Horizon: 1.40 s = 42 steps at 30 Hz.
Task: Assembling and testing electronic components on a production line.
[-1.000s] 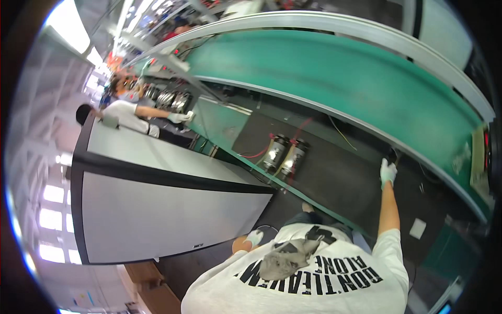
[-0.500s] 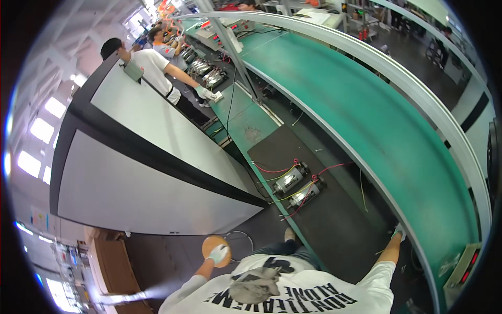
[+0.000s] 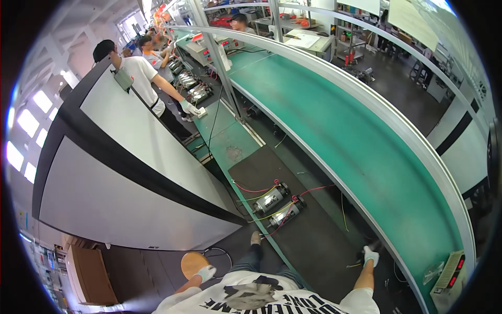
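My left hand (image 3: 205, 272), in a white glove, is by the near right edge of a round wooden stool seat (image 3: 192, 263). Its fingers look loosely curled, with nothing visible in them. My right hand (image 3: 371, 256), also gloved, reaches past the right side of the dark mat (image 3: 319, 246), by the conveyor's lower edge. Its fingers are bent around something dark and small that I cannot make out. Two silver cylindrical motors with black ends lie side by side on the mat, a farther motor (image 3: 270, 200) and a nearer motor (image 3: 285, 213). Red and yellow wires trail from both.
A green conveyor belt (image 3: 334, 125) with a metal rail curves along the right. A box with red displays (image 3: 448, 277) stands at its near end. A large white panel with a black frame (image 3: 136, 193) fills the left. Beyond it, a co-worker (image 3: 141, 78) reaches over the bench.
The whole view has shifted, with the bench lower and farther left. My left hand has come off the stool seat to its near edge. My right hand shows more fully beside the conveyor.
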Each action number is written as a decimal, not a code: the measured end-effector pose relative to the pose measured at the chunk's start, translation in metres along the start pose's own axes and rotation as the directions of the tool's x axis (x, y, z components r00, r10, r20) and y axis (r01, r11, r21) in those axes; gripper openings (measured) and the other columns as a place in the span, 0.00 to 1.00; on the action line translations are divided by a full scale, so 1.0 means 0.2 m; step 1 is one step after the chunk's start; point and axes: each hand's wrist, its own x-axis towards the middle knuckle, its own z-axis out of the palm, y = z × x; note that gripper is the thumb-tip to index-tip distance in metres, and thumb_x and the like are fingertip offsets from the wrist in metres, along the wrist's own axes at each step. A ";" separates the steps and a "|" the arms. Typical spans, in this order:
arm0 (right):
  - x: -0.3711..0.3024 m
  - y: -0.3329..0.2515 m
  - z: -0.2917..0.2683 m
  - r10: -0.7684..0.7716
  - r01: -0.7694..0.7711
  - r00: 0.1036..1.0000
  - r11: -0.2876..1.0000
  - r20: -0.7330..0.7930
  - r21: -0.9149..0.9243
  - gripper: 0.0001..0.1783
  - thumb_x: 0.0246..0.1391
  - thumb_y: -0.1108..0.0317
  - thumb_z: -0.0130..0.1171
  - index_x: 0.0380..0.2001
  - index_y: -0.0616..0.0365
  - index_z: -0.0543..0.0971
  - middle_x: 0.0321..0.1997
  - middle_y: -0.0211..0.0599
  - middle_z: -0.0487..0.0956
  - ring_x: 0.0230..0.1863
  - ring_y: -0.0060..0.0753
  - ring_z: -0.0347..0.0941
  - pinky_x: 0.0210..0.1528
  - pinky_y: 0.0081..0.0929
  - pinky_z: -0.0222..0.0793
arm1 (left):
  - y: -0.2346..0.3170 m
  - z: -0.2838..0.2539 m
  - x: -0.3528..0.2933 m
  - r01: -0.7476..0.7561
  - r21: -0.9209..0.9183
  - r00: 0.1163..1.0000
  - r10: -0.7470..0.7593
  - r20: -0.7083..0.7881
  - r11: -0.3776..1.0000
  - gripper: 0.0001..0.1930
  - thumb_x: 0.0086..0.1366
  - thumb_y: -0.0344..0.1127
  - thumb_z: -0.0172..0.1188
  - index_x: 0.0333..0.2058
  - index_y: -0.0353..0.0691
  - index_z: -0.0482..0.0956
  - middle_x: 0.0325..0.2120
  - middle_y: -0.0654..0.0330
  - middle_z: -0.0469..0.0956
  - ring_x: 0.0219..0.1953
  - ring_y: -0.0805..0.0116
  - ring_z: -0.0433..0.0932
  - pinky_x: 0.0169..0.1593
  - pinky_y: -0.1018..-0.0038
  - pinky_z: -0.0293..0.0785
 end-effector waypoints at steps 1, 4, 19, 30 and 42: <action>-0.07 0.07 0.03 -0.001 -0.005 0.997 0.997 0.079 0.080 0.52 0.33 0.36 0.73 0.50 0.74 0.77 0.53 0.58 0.80 0.58 0.53 0.76 0.58 0.42 0.71 | 0.07 -0.03 0.09 -0.015 -0.106 1.000 0.016 0.005 0.994 0.28 0.65 0.53 0.51 0.55 0.38 0.77 0.53 0.42 0.77 0.58 0.47 0.74 0.60 0.60 0.70; -0.50 0.00 0.14 -0.050 0.046 0.996 0.998 0.076 0.050 0.47 0.36 0.42 0.75 0.46 0.78 0.78 0.48 0.61 0.81 0.52 0.53 0.79 0.53 0.41 0.72 | 0.12 -0.08 0.34 -0.151 0.045 0.986 0.147 0.073 0.988 0.28 0.63 0.52 0.52 0.55 0.40 0.77 0.56 0.45 0.76 0.60 0.48 0.73 0.62 0.61 0.68; -1.13 -0.48 0.81 -0.134 0.134 0.991 0.990 -0.010 0.032 0.57 0.47 0.51 0.71 0.68 0.75 0.51 0.60 0.64 0.73 0.58 0.55 0.74 0.59 0.40 0.72 | 0.52 -0.49 1.02 -0.475 0.076 0.861 0.445 0.246 0.877 0.25 0.65 0.52 0.52 0.52 0.40 0.78 0.53 0.45 0.77 0.57 0.46 0.74 0.59 0.58 0.70; -1.84 0.09 0.69 -0.362 0.275 0.930 0.787 0.053 0.553 0.39 0.62 0.48 0.58 0.67 0.61 0.63 0.63 0.50 0.70 0.59 0.42 0.71 0.61 0.36 0.68 | 0.97 -0.23 1.04 -0.797 0.132 0.600 0.744 0.296 0.590 0.24 0.65 0.51 0.52 0.49 0.38 0.78 0.51 0.43 0.77 0.56 0.43 0.73 0.58 0.56 0.69; -2.52 1.12 0.72 0.246 -0.289 0.921 -0.090 0.302 0.953 0.25 0.66 0.49 0.53 0.53 0.60 0.74 0.46 0.41 0.81 0.45 0.32 0.79 0.48 0.30 0.76 | 1.75 0.66 0.09 -0.999 0.034 0.031 0.733 0.680 0.010 0.16 0.66 0.43 0.53 0.44 0.40 0.80 0.44 0.49 0.80 0.51 0.48 0.77 0.56 0.60 0.71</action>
